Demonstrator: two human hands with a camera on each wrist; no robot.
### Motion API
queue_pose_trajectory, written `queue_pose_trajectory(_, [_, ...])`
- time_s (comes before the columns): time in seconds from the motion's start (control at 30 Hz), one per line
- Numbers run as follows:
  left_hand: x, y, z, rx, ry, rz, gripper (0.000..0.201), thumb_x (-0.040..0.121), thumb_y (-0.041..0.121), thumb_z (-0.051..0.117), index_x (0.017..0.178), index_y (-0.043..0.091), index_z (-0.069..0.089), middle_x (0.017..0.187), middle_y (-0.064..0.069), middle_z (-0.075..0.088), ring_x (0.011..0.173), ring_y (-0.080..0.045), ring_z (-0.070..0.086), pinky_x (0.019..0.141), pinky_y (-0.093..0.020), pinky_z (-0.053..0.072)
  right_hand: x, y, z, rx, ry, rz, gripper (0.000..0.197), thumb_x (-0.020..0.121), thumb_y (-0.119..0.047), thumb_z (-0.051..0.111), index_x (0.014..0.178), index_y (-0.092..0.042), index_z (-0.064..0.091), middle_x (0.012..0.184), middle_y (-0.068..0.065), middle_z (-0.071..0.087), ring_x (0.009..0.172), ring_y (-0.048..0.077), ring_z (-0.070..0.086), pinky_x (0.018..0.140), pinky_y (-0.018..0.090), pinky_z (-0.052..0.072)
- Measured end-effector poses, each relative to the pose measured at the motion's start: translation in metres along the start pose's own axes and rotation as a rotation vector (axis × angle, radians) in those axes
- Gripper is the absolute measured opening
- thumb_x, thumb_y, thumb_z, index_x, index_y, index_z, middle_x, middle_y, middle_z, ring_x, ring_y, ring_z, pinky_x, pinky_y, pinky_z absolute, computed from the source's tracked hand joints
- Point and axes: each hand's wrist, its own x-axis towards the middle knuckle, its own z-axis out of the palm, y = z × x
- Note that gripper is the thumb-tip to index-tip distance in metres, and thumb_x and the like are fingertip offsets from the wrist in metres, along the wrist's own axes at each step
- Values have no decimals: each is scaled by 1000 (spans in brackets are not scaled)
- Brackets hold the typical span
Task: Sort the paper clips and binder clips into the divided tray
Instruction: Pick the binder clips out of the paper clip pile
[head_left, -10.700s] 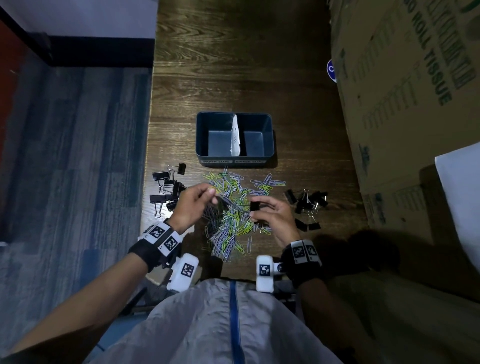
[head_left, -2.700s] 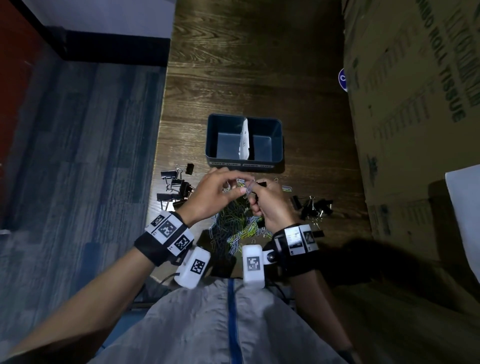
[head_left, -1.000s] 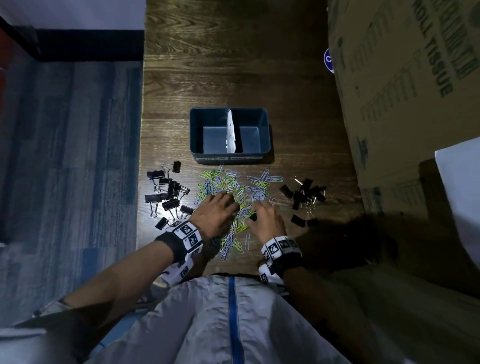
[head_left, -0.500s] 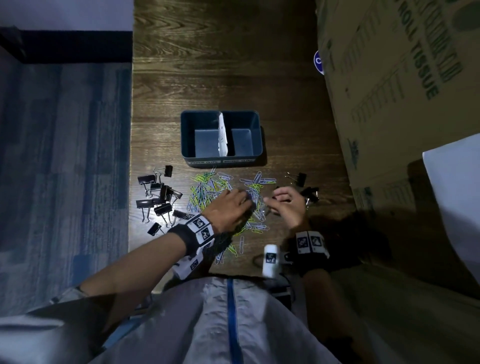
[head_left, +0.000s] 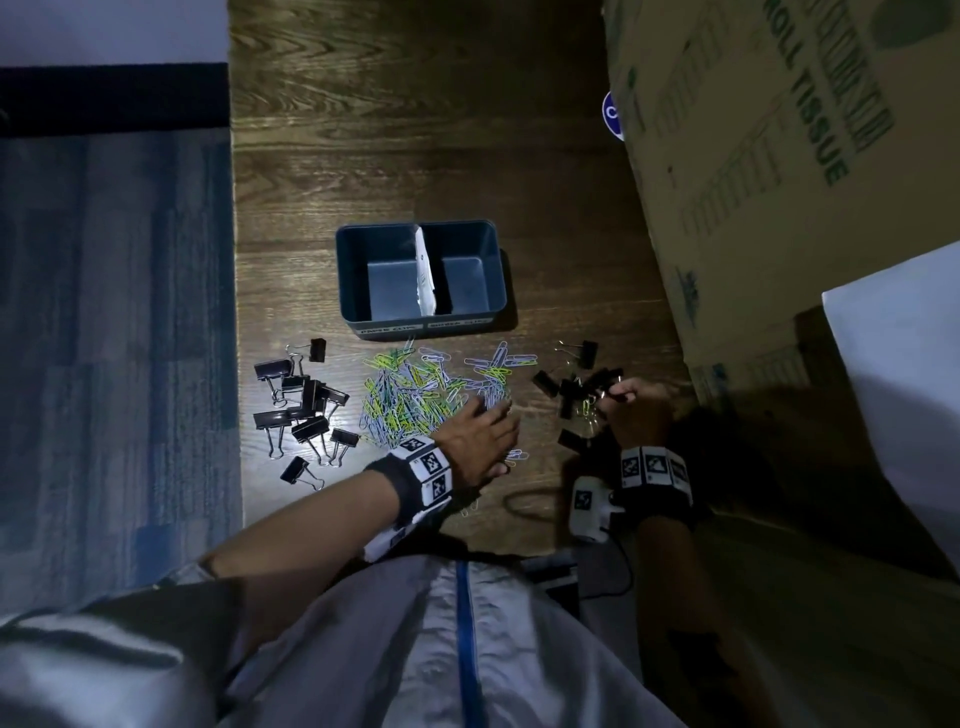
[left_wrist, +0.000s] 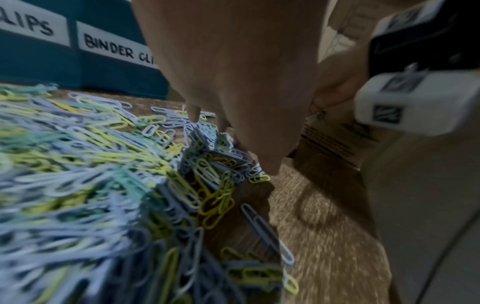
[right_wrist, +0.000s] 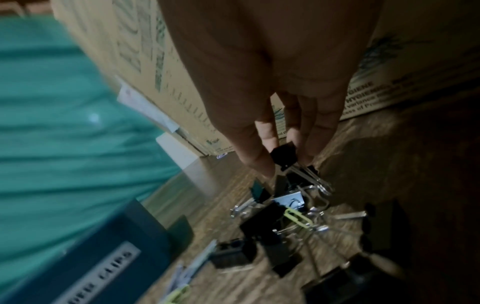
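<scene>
A dark blue divided tray (head_left: 358, 275) stands mid-table with a white divider (head_left: 425, 270); both compartments look empty, and its front labels (left_wrist: 116, 47) read paper clips and binder clips. Coloured paper clips (head_left: 405, 395) lie in a heap just in front of it. My left hand (head_left: 493, 413) is at the heap's right edge, thumb and fingers closed round a clump of paper clips (left_wrist: 215, 144). Black binder clips lie in a left group (head_left: 304, 410) and a right group (head_left: 571, 389). My right hand (head_left: 621, 395) pinches a black binder clip (right_wrist: 283, 154) just above the right group.
Large cardboard boxes (head_left: 779, 182) wall in the table's right side, close to my right hand. The table's left edge (head_left: 234, 364) drops to blue carpet. A thin cable loop (head_left: 524, 501) lies near the front edge. A pale sheet (head_left: 893, 364) shows at far right.
My right hand has moved right from the paper clips to the right binder clip group and pinched one. My left hand stays on the paper clip heap, shifted slightly right.
</scene>
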Motion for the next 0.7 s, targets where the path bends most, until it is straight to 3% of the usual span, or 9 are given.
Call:
queue_pose_trajectory(0.1, [-10, -7, 4, -14, 0, -41, 65, 96, 54, 34, 145, 11, 36, 153, -10, 31, 145, -32, 15, 111, -54, 21, 1, 1, 5, -138, -81, 8, 20, 72, 6, 72, 78, -13, 69, 99, 21, 61, 88, 32, 56, 66, 17, 33])
queue_pose_trajectory(0.13, [-13, -9, 5, -30, -11, -56, 65, 97, 54, 33, 145, 10, 35, 154, -9, 29, 145, -32, 14, 111, -55, 21, -1, 2, 7, -174, -93, -15, 20, 72, 4, 72, 78, -15, 67, 102, 20, 59, 93, 32, 55, 73, 20, 36])
queue_pose_trajectory(0.2, [-19, -13, 8, -63, -32, -84, 67, 98, 56, 31, 147, 10, 31, 156, -9, 25, 147, -32, 10, 113, -56, 21, -7, 1, 13, -295, -94, -15, 13, 71, -9, 76, 76, -17, 66, 107, 16, 55, 103, 35, 52, 89, 35, 40])
queue_pose_trajectory(0.27, [-24, -14, 8, -100, -34, -101, 67, 98, 55, 31, 148, 9, 29, 157, -9, 23, 147, -31, 8, 114, -55, 18, -15, -2, 19, -432, -102, 35, 15, 75, -27, 76, 74, -16, 66, 110, 15, 51, 107, 35, 48, 93, 42, 44])
queue_pose_trajectory(0.37, [-31, -13, 6, -120, -31, -115, 66, 99, 54, 31, 149, 11, 28, 159, -8, 20, 148, -30, 4, 116, -55, 16, -24, -5, 27, -385, -101, 102, 25, 77, -37, 78, 68, -20, 62, 109, 16, 54, 106, 35, 49, 93, 41, 44])
queue_pose_trajectory(0.43, [-34, -11, 6, -117, -27, -127, 65, 99, 53, 30, 149, 11, 28, 159, -8, 20, 148, -30, 4, 116, -53, 16, -25, -5, 32, -344, -94, 116, 25, 77, -39, 78, 71, -17, 68, 108, 17, 58, 105, 35, 50, 94, 39, 42])
queue_pose_trajectory(0.57, [-38, -6, 7, -128, 2, -160, 66, 100, 54, 28, 150, 12, 25, 158, -8, 22, 148, -30, 7, 116, -51, 17, -25, -10, 36, -306, -51, 134, 22, 80, -35, 76, 82, -14, 76, 106, 18, 62, 99, 37, 56, 86, 37, 45])
queue_pose_trajectory(0.7, [-40, -6, 7, -165, -14, -177, 66, 100, 54, 26, 151, 13, 21, 159, -8, 22, 148, -30, 6, 117, -51, 13, -27, -19, 33, -162, 36, 203, 16, 77, -26, 81, 82, -15, 70, 98, 14, 64, 92, 33, 62, 78, 36, 53])
